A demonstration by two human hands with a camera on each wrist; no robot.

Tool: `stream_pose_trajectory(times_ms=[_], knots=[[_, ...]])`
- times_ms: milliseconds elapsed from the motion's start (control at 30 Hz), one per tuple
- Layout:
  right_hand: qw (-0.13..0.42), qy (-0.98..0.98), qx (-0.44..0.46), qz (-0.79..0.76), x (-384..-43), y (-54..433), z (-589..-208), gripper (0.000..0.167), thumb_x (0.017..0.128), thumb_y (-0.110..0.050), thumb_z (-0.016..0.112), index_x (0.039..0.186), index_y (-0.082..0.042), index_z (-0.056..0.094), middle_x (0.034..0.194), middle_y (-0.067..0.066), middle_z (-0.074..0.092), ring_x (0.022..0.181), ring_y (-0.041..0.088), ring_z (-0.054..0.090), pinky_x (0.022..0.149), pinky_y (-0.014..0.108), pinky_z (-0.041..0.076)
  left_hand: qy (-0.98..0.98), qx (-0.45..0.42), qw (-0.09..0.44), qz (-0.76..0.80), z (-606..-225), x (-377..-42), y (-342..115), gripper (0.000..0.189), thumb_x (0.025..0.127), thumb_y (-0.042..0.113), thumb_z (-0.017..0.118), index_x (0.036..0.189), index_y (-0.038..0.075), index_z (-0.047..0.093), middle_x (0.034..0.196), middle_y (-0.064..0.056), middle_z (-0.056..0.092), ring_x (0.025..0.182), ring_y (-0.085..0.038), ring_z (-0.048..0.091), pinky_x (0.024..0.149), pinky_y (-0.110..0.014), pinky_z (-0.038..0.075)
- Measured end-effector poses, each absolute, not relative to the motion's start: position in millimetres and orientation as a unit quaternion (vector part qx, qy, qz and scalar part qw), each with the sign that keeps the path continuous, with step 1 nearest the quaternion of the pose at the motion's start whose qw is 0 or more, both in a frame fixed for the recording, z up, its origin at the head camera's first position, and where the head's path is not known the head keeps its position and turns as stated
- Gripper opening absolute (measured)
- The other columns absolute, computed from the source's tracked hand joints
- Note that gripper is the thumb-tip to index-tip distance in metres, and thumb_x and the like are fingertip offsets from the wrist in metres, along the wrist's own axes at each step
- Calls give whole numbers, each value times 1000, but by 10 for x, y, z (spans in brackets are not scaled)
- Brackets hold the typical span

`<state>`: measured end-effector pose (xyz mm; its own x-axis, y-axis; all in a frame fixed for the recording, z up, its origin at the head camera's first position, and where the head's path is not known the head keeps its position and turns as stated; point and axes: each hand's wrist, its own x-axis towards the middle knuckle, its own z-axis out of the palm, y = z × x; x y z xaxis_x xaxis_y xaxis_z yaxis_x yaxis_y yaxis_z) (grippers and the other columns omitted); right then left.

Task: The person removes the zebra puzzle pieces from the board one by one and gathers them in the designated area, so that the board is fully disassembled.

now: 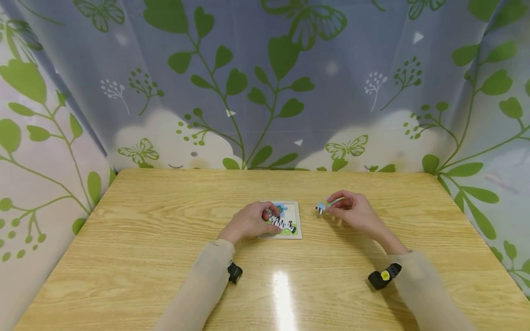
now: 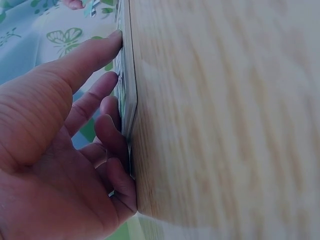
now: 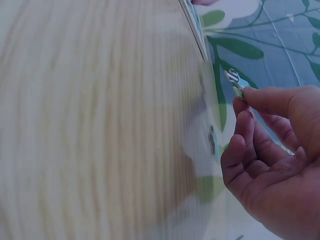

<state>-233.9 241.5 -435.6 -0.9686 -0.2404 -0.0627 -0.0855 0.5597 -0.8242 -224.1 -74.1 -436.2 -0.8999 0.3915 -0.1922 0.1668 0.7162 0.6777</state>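
A small square puzzle board [image 1: 293, 209] with a zebra picture and a pale rim lies on the wooden table. My left hand [image 1: 250, 219] rests on its left side, thumb and index fingertip on the picture, the other fingers bent near the edge [image 2: 131, 95]. Part of the picture is hidden under this hand. To the right of the board, my right hand [image 1: 354, 211] pinches a small puzzle piece [image 3: 234, 79] with black-and-white stripes and some blue between thumb and fingers, held above the table. Below that hand, another piece [image 3: 212, 140] lies on the tabletop.
The light wood table [image 1: 165, 276] stretches out around both hands. Behind it hangs a curtain [image 1: 256, 92] printed with green leaves and butterflies, which also covers both sides. Each wrist wears a small black camera [image 1: 235, 272].
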Motion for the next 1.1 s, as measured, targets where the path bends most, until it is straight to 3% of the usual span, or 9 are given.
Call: stream_pose_trajectory(times_ms=[700,1100], knots=[[54,902,-56,-425,-2372,2936,-4392,29,99,-21,68,121,-3,64,99,17,73,76,13,64,63,29,51,909,151,170,349,-4361,-2227,-743,31,86,36,83,112,28,67,90,2,54,78,-17,46,70,-34,34],[60,908,-48,-413,-2484,3061,-4382,34,98,-21,70,124,0,65,104,18,73,72,8,57,60,25,46,909,152,168,350,-4339,-2225,-740,31,86,35,83,112,27,67,89,2,53,78,-16,46,70,-33,34]])
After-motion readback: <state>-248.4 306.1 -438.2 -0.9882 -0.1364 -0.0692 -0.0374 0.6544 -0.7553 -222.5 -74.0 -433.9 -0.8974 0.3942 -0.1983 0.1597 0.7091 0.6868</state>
